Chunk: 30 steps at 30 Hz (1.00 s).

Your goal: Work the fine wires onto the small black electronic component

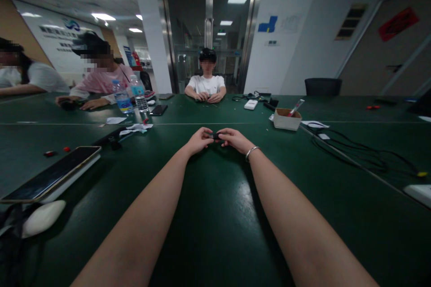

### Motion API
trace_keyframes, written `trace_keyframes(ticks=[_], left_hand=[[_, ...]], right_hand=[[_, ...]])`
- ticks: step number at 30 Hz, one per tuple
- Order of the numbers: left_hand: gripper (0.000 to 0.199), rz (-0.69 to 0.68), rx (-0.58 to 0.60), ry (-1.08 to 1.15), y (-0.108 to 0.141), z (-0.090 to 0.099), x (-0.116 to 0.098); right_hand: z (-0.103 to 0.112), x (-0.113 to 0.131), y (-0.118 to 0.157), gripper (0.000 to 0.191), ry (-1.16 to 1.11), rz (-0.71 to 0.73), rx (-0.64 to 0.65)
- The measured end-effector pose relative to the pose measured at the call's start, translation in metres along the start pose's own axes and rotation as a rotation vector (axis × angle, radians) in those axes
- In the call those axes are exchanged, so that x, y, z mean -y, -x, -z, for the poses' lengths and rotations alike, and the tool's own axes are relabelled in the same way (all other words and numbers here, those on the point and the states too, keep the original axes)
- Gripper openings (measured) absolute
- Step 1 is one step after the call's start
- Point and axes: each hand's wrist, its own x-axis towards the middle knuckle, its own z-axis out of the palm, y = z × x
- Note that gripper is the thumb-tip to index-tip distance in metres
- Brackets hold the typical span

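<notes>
Both my arms reach forward over the dark green table [215,215]. Between my fingertips is a small dark object [216,136], too small to identify, with a greyish part toward its left end. My left hand [199,141] pinches its left end. On the other end, the thumb and fingers of my right hand [235,139] are closed. A silver bracelet [252,153] circles my right wrist. The object is held level, just above or on the table; I cannot tell which.
At left lie a phone [57,172] on a white box and a white rounded object [43,219]. Water bottles [123,97], a black phone [159,110] and papers are farther off. To the right are an open box [287,119] and black cables [357,143]. Several people sit around.
</notes>
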Motion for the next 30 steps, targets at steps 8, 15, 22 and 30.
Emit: trace_keyframes(ticks=[8,15,22,30], left_hand=[[0.020,-0.003,-0.007,0.003,-0.0030,0.0011,0.0042],[0.023,-0.028,0.007,0.011,-0.0058,0.0023,0.0090],[0.017,-0.021,-0.013,0.006,-0.0061,0.0014,0.0091],[0.024,-0.005,-0.023,0.075,-0.0015,0.0038,0.0049]], right_hand=[[0.0000,0.0004,0.0001,0.014,0.005,-0.015,-0.010],[0.0000,0.0001,0.0001,0.014,0.010,-0.005,-0.008],[-0.0006,0.0003,-0.0005,0.015,0.014,-0.009,-0.014],[-0.0030,0.0021,0.0006,0.013,0.015,-0.022,-0.010]])
